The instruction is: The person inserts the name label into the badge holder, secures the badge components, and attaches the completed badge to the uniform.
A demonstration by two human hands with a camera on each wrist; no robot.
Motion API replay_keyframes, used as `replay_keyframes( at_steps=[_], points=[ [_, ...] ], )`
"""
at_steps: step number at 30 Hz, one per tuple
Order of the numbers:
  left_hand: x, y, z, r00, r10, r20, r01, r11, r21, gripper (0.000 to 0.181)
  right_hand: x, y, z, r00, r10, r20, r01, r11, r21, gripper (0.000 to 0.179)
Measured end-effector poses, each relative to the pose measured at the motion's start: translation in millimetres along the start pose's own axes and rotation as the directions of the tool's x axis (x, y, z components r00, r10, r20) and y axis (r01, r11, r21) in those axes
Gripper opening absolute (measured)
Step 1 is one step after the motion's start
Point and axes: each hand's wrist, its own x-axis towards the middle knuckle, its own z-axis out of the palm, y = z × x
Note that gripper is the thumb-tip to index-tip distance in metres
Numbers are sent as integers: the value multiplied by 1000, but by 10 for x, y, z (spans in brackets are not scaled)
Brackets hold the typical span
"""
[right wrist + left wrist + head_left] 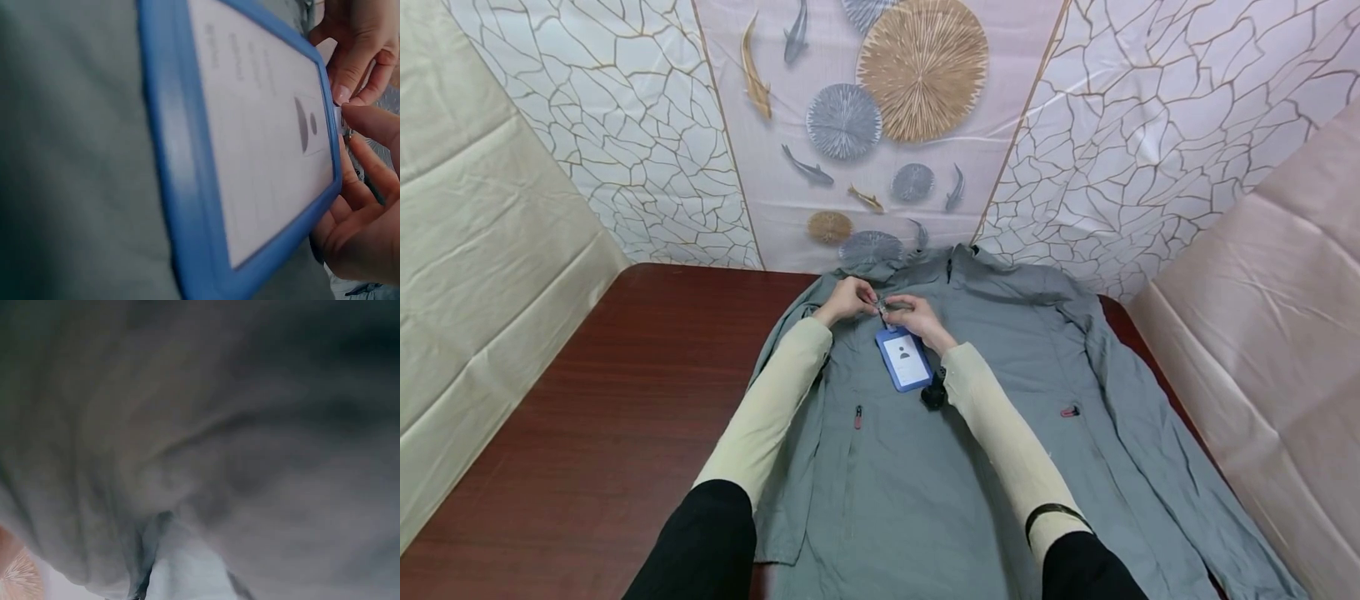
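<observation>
A grey zip jacket point(1000, 467) lies spread on the table. On its chest, an ID badge point(906, 360) in a blue frame hangs from a small metal clip point(882, 307). My left hand point(848, 300) pinches at the clip from the left, thumb and fingertips together. From the right, my right hand point(917, 318) pinches the same clip with thumb and finger. Close up in the right wrist view, the badge point(262, 144) shows a white card, with both hands' fingertips meeting at its top edge. Only blurred grey cloth point(281, 487) fills most of the left wrist view.
Brown wooden table point(550, 433) shows to the left of the jacket. Red zip pulls mark two jacket pockets. A patterned cloth point(842, 192) hangs behind, and pale fabric panels point(475, 250) rise at both sides.
</observation>
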Motion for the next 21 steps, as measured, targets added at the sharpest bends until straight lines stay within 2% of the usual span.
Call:
replay_keyframes(
  at_steps=[4, 7, 10, 14, 18, 21],
  points=[
    [-388, 559, -124, 994, -105, 6, 105, 994, 25, 20, -12, 20, 28, 994, -106, -9, 105, 990, -91, 36],
    [-518, 714, -141, 994, -107, -16, 107, 994, 32, 20, -18, 19, 48, 985, -172, -31, 163, 966, -202, 34],
    [-565, 760, -141, 994, -103, -35, 104, 994, 30, 20, -44, -16, 70, 975, -216, -45, 193, 933, -304, 33],
    [-562, 747, -147, 993, -114, -43, 115, 993, 29, 17, -79, -63, 85, 965, -259, -46, 219, 888, -404, 34],
    [-554, 737, -151, 993, -112, -38, 113, 993, 14, 14, -61, -70, 84, 950, -310, -45, 252, 842, -477, 31],
    [-553, 746, -160, 993, -113, -28, 112, 994, -8, 15, -31, -72, 81, 940, -336, -49, 266, 818, -510, 28]
  ],
)
